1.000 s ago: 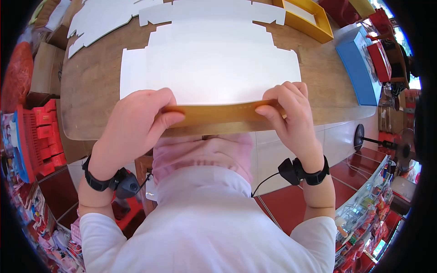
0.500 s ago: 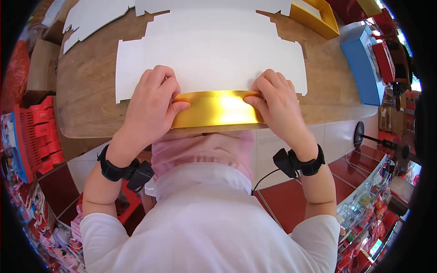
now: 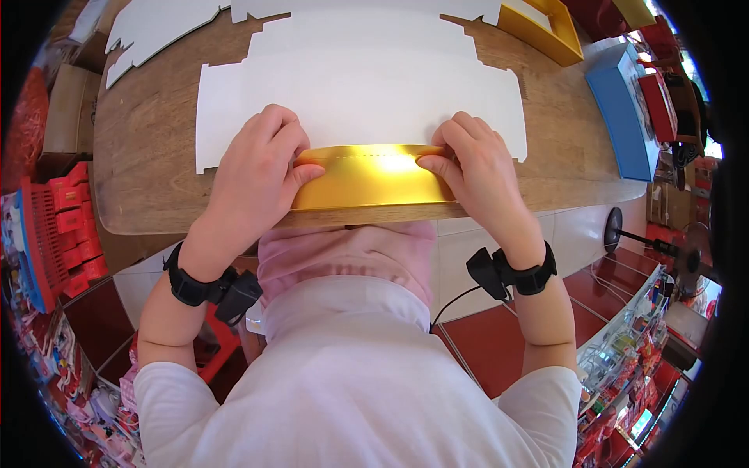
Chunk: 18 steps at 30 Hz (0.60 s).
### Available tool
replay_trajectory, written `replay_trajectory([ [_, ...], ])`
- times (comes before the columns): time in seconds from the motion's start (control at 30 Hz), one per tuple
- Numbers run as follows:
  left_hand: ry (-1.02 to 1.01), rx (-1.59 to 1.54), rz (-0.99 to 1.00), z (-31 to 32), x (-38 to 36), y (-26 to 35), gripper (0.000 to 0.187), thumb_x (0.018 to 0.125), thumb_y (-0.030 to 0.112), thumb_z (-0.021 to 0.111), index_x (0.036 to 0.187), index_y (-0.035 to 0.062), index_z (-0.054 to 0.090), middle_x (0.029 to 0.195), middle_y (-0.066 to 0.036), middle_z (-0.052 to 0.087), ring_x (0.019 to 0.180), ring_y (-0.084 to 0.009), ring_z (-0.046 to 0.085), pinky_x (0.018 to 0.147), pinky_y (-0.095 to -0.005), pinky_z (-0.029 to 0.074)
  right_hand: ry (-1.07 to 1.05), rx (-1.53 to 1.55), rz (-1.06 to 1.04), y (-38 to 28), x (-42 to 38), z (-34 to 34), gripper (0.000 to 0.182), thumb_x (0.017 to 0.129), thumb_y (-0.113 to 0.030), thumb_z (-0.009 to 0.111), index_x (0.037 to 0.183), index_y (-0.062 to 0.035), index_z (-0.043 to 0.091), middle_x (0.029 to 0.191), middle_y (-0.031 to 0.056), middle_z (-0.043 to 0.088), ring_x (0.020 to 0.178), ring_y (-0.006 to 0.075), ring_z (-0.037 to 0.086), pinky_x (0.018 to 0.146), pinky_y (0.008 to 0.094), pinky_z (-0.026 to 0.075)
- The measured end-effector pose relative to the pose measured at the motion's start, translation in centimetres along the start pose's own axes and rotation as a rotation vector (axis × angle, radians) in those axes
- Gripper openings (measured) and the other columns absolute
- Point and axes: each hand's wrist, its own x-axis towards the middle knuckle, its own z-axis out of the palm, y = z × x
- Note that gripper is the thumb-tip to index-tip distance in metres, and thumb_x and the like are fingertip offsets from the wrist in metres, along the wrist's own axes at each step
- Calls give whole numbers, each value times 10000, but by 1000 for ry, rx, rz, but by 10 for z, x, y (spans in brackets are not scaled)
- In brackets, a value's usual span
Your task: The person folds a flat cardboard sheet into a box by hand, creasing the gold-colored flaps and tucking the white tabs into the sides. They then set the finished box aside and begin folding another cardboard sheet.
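Note:
A flat cardboard box blank [image 3: 374,86], white on its upper face with notched sides, lies on the wooden table. Its near flap [image 3: 373,179] is folded up and over, showing a shiny gold face with a dashed crease line near its top edge. My left hand [image 3: 269,164] pinches the flap's left end, thumb on the gold face and fingers curled behind. At the right end, my right hand [image 3: 476,160] grips the same flap in a like way. Both hands are closed, and the fingertips behind the flap are partly hidden.
Another white cardboard blank [image 3: 160,35] lies at the table's far left. A gold box tray [image 3: 573,47] stands at the far right, near a blue box [image 3: 620,109] and a small red box [image 3: 658,107]. The table's front edge [image 3: 156,225] runs just before my body.
The gold flap shows a little taller and its crease line is clearer. Both hands have shifted slightly away from my body, keeping their grip on the flap.

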Motion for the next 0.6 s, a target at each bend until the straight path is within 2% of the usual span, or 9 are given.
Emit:
replay_trajectory([
  [0.07,-7,-13,-34,1,-3,2,289,746,47,767,944,35,557,1025,-87,546,927,-273,559,804,-357,494,-27,42,29,0,1,-2,219,793,-213,760,847,-91,586,853,36,577,856,246,567,759,389,424],
  [0.13,168,342,295,4,-14,10,388,772,137,744,1135,57,634,1236,-107,584,1103,-293,564,919,-395,499,-24,51,29,0,1,-1,222,789,-209,764,848,-89,587,853,38,574,852,247,564,761,389,422],
  [0.17,168,346,286,7,-23,16,388,772,137,744,1135,57,634,1236,-107,584,1103,-293,564,919,-395,499,-20,60,33,0,0,-1,224,786,-205,768,848,-87,588,853,39,572,848,249,562,763,388,419],
  [0.23,-41,249,353,17,-42,24,522,802,235,701,1294,83,613,1412,-125,528,1250,-304,517,979,-432,478,-36,77,38,-1,1,-1,227,785,-203,770,846,-84,587,849,41,569,842,251,557,764,387,417],
  [0.33,-37,389,364,24,-49,20,537,822,283,670,1319,92,601,1438,-114,515,1290,-286,500,1004,-419,474,-57,93,75,-2,0,-3,230,784,-197,774,841,-78,586,842,46,562,829,255,548,768,386,417],
  [0.5,-15,335,339,28,-51,19,531,816,268,678,1316,105,604,1434,-104,522,1291,-283,503,1010,-408,476,-57,97,106,-3,0,-4,228,786,-187,775,830,-69,585,838,59,557,818,264,539,780,383,420],
  [0.6,-12,324,335,28,-51,18,531,805,254,688,1310,111,609,1433,-100,524,1278,-282,512,1002,-406,480,-62,94,80,-1,-2,0,280,775,-173,797,890,-66,565,816,63,543,800,258,534,784,372,423],
])
